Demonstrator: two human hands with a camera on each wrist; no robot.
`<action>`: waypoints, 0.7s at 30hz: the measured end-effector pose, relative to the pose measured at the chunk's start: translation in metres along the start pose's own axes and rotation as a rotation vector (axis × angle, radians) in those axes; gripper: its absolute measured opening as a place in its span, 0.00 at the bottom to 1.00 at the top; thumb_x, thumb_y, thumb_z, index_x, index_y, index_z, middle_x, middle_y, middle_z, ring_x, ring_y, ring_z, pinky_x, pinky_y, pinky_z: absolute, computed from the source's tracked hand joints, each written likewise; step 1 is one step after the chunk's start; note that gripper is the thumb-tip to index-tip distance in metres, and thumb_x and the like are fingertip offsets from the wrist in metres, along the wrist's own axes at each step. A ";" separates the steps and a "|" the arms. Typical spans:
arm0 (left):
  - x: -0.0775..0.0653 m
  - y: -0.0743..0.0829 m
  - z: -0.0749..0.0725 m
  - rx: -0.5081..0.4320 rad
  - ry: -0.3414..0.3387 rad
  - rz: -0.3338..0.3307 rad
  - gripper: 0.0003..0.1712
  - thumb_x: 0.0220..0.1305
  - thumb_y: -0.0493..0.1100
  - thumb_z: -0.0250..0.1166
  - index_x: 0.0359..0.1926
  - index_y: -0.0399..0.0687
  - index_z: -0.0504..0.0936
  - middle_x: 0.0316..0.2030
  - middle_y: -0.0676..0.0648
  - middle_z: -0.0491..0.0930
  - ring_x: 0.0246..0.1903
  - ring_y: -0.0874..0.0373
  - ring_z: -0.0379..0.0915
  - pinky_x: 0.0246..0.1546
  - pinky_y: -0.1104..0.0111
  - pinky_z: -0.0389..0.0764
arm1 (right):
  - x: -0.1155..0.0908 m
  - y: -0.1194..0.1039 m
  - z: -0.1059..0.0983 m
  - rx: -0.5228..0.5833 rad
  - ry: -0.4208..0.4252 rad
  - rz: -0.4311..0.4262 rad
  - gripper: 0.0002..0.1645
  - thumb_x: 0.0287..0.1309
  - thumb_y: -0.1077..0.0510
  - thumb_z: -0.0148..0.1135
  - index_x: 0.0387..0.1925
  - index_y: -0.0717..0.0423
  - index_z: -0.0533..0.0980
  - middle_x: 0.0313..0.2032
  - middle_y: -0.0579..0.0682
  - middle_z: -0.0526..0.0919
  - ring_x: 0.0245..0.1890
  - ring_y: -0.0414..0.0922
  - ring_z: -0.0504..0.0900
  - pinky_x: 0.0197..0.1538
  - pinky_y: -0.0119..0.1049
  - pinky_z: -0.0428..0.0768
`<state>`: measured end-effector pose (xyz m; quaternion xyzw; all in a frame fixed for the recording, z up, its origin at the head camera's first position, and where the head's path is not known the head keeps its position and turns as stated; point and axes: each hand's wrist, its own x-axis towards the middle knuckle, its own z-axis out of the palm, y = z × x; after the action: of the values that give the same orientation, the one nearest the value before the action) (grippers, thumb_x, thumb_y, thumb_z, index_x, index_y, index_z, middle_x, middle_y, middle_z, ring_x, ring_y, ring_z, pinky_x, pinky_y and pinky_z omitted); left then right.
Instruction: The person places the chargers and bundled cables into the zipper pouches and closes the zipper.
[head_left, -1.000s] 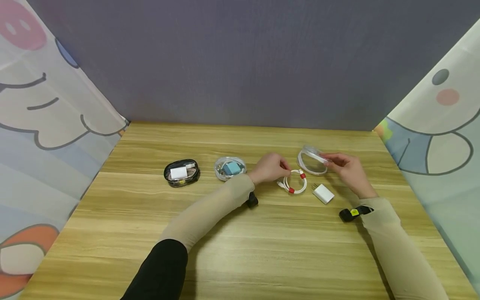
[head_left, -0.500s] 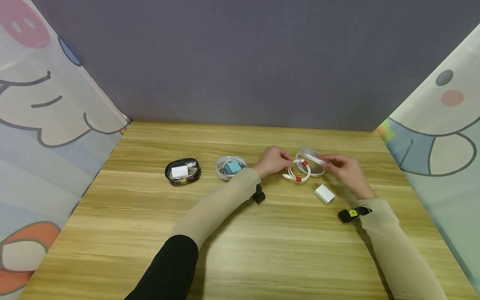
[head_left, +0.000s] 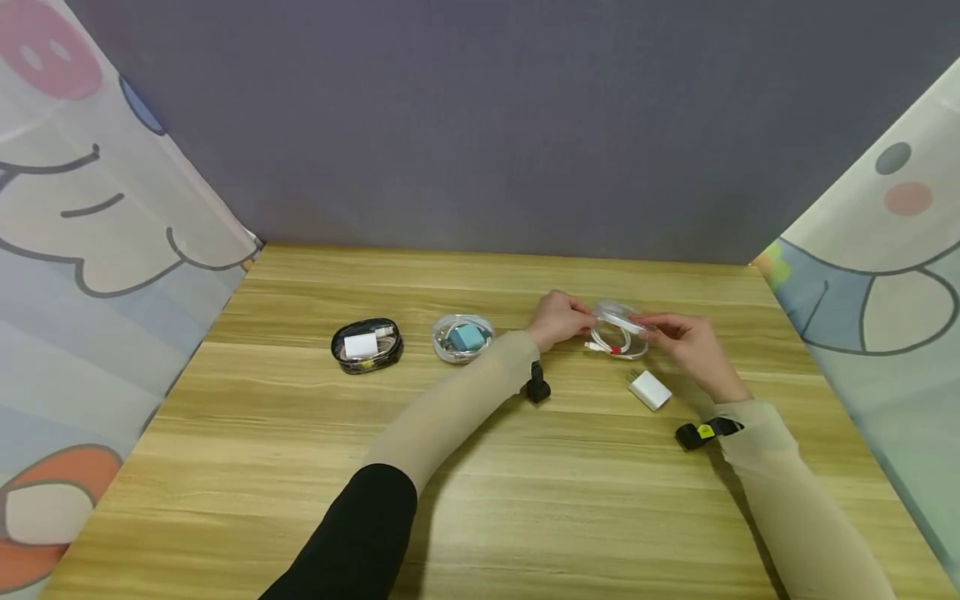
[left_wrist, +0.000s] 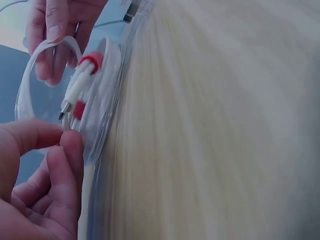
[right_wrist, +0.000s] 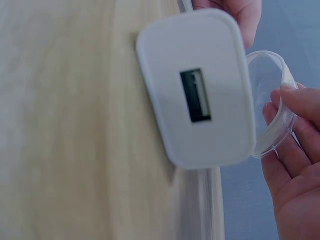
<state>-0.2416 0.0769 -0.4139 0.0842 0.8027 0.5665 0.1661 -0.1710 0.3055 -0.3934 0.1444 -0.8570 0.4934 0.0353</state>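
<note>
Between thumb and index finger, my left hand [head_left: 558, 319] pinches a coiled white charging cable [left_wrist: 75, 92] bound with red ties. The coil lies at the opened clear plastic case [left_wrist: 112, 75], overlapping its lower half, and the cable's metal plug points out toward the left fingers. My right hand [head_left: 690, 350] grips the raised lid [right_wrist: 286, 80] by its rim, thumb on one side and fingers on the other. Just in front of the case, a white charger plug [head_left: 650, 390] lies on the table; its USB port faces the right wrist camera.
Left of my hands stand two packed cases: a clear one [head_left: 442, 348] with a blue charger and cable, and a black-rimmed one [head_left: 337, 350] with a white charger and cable. A grey panel [head_left: 480, 125] rises behind the wooden table [head_left: 525, 500].
My left hand has moved right and slightly away with the cable, from beside the case to its lower half. The right hand keeps its grip while the lid tilts. The charger plug stays put.
</note>
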 end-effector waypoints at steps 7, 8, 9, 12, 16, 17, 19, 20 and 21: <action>0.001 0.001 0.006 -0.057 0.080 -0.018 0.02 0.59 0.37 0.73 0.34 0.42 0.89 0.23 0.54 0.84 0.23 0.62 0.81 0.25 0.74 0.77 | 0.001 0.001 0.002 -0.021 0.009 0.024 0.14 0.64 0.62 0.65 0.50 0.63 0.83 0.51 0.59 0.84 0.47 0.31 0.81 0.42 0.23 0.79; 0.001 0.000 0.006 -0.062 0.085 -0.014 0.02 0.59 0.37 0.73 0.33 0.42 0.89 0.24 0.54 0.84 0.24 0.62 0.81 0.24 0.74 0.77 | 0.001 0.001 0.002 -0.023 0.011 0.024 0.14 0.64 0.62 0.65 0.50 0.62 0.84 0.51 0.59 0.84 0.47 0.31 0.81 0.42 0.23 0.79; 0.001 0.000 0.006 -0.061 0.093 -0.009 0.02 0.59 0.38 0.73 0.33 0.43 0.88 0.24 0.54 0.84 0.24 0.62 0.80 0.24 0.73 0.76 | 0.001 0.002 0.002 -0.025 0.014 0.024 0.14 0.65 0.62 0.65 0.50 0.62 0.84 0.51 0.59 0.84 0.47 0.31 0.81 0.42 0.23 0.79; -0.001 -0.001 0.006 -0.065 0.102 0.014 0.04 0.56 0.39 0.76 0.30 0.47 0.87 0.26 0.54 0.83 0.25 0.61 0.79 0.24 0.72 0.76 | 0.002 0.003 0.002 -0.037 0.016 0.021 0.14 0.65 0.62 0.65 0.50 0.63 0.83 0.51 0.58 0.85 0.46 0.31 0.81 0.42 0.23 0.79; -0.004 -0.001 0.007 -0.084 0.070 0.061 0.07 0.53 0.41 0.78 0.30 0.51 0.86 0.29 0.55 0.82 0.29 0.61 0.77 0.28 0.71 0.77 | 0.002 0.003 0.002 -0.026 0.015 0.037 0.14 0.65 0.61 0.65 0.51 0.62 0.83 0.49 0.52 0.86 0.45 0.32 0.82 0.41 0.24 0.79; -0.005 -0.001 0.008 -0.087 0.054 0.071 0.07 0.54 0.41 0.78 0.31 0.51 0.86 0.30 0.55 0.82 0.30 0.61 0.77 0.28 0.71 0.78 | 0.002 0.003 0.002 -0.016 0.017 0.048 0.14 0.65 0.61 0.65 0.51 0.61 0.83 0.48 0.50 0.86 0.45 0.33 0.82 0.42 0.24 0.79; -0.006 -0.001 0.009 -0.084 0.020 0.091 0.06 0.55 0.41 0.77 0.33 0.51 0.87 0.32 0.56 0.83 0.32 0.62 0.77 0.30 0.71 0.79 | 0.002 0.002 0.001 -0.008 0.018 0.060 0.15 0.65 0.60 0.65 0.51 0.61 0.83 0.48 0.47 0.87 0.44 0.34 0.82 0.42 0.25 0.80; -0.006 -0.001 0.010 -0.076 0.003 0.101 0.06 0.55 0.40 0.76 0.35 0.50 0.88 0.32 0.56 0.83 0.32 0.63 0.77 0.31 0.72 0.79 | 0.002 0.002 0.001 -0.006 0.016 0.065 0.15 0.65 0.60 0.65 0.52 0.61 0.83 0.47 0.46 0.87 0.44 0.34 0.82 0.42 0.25 0.80; -0.006 -0.001 0.011 -0.063 -0.011 0.108 0.07 0.56 0.40 0.76 0.37 0.48 0.88 0.33 0.56 0.84 0.32 0.64 0.78 0.31 0.72 0.79 | 0.002 0.002 0.001 -0.003 0.018 0.071 0.15 0.65 0.60 0.65 0.52 0.61 0.83 0.47 0.46 0.87 0.44 0.34 0.82 0.42 0.25 0.80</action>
<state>-0.2317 0.0840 -0.4168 0.1253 0.7780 0.5991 0.1421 -0.1733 0.3051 -0.3953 0.1093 -0.8619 0.4945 0.0254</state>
